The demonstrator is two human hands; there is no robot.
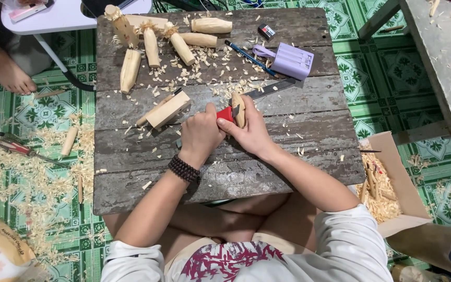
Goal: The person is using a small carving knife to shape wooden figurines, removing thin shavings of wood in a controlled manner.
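Left hand [200,133]: clenched round the red grip of a knife [226,114], knuckles up, low on the tabletop [225,177].
Right hand [251,133]: grasping a small wooden piece [238,108], thumb along its side, fingers wrapped behind.
Wooden piece: upright between the two hands, touching the knife's red end; pale, part-carved.
Blade: hidden between the hands; I cannot tell where its edge sits.
Handling: the piece looks light, stiff and dry, probably easy to dent or split along the grain; best held low on the uncut end, clear of the edge.
Block [168,109]: just left of the left hand, flat on the tabletop.
Ruler [272,89]: just beyond the right hand.
Purple box [291,60]: further beyond, to the right.
Carved pegs [152,47]: well beyond both hands, among shavings.
Bracelet [185,170]: dark beads on the left wrist.
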